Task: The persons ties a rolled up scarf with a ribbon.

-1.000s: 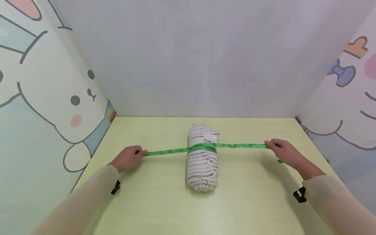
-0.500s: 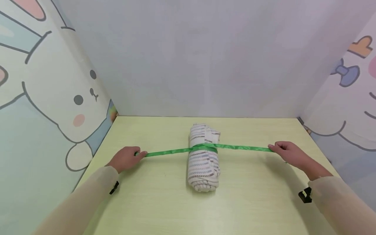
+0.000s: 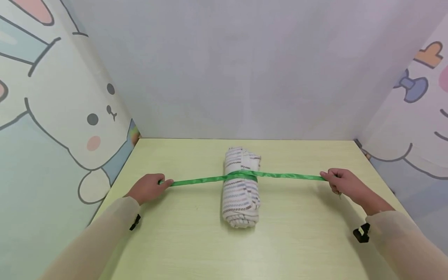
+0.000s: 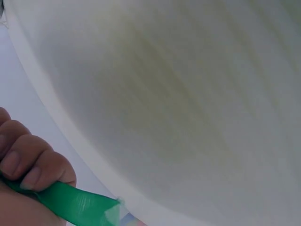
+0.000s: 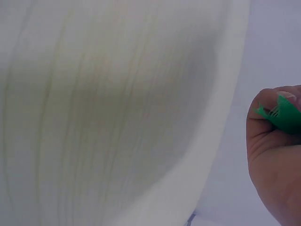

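Note:
A rolled striped towel point(image 3: 240, 200) lies lengthwise in the middle of the table. Round its waist runs a green ribbon point(image 3: 199, 181), crossed on top, with one length stretched out to each side. My left hand point(image 3: 148, 188) grips the left length between thumb and curled fingers; in the left wrist view the ribbon's cut end point(image 4: 89, 207) sticks out of the fist. On the other side my right hand point(image 3: 344, 182) pinches the right length, and a frayed green end point(image 5: 282, 113) shows between its fingers in the right wrist view. Both lengths look taut.
The pale yellow table point(image 3: 196, 249) reaches back to a plain whitish wall point(image 3: 245, 70). Side panels with cartoon animals, such as a white rabbit point(image 3: 63, 101), close in the left and right. A small black device point(image 3: 361, 233) sits at the right sleeve.
My right hand has shifted slightly outward to the right and a little lower with its ribbon length. The loose tail below that hand has been drawn up. Left hand and towel have hardly moved.

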Available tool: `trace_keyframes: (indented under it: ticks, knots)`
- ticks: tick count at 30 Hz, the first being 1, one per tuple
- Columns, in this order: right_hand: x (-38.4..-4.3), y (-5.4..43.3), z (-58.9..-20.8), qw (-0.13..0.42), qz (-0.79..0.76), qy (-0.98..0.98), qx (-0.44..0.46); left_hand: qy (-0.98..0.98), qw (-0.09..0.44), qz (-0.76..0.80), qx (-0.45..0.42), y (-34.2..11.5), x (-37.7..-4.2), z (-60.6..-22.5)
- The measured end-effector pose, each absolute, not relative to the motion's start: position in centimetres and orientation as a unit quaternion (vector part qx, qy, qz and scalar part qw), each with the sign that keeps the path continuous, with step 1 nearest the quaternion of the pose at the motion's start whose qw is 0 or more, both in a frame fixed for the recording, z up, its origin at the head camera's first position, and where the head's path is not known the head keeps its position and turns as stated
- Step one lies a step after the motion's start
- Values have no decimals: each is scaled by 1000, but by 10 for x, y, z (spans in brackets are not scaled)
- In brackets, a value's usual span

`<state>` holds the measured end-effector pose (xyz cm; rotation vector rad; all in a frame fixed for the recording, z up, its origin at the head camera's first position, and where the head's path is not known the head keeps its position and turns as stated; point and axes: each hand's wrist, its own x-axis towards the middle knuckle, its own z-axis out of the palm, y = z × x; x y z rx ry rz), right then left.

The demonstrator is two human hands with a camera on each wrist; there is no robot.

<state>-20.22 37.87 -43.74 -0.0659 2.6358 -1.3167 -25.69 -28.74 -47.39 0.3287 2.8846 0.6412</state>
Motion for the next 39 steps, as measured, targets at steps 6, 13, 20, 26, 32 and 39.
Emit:
trace_keyframes:
  ticks: [6, 13, 20, 26, 32, 39]
  knots:
    - [-201, 383, -442, 120, -481, 868, -32, 966, 88, 218, 108, -286, -257, -475]
    - [-197, 383, -447, 87, -295, 952, -14, 966, 122, 192, 119, -286, -259, -483]
    - [-191, 385, -453, 68, -155, 985, -30, 969, 126, 173, 119, -289, -261, -478]
    - [-193, 380, -460, 68, -135, 987, -46, 966, 144, 177, 119, -287, -261, -474]
    - [-198, 365, -462, 86, -137, 985, -51, 964, 161, 176, 117, -283, -260, -472]
    - [-204, 351, -460, 82, -116, 988, -57, 960, 160, 190, 129, -273, -261, -474]
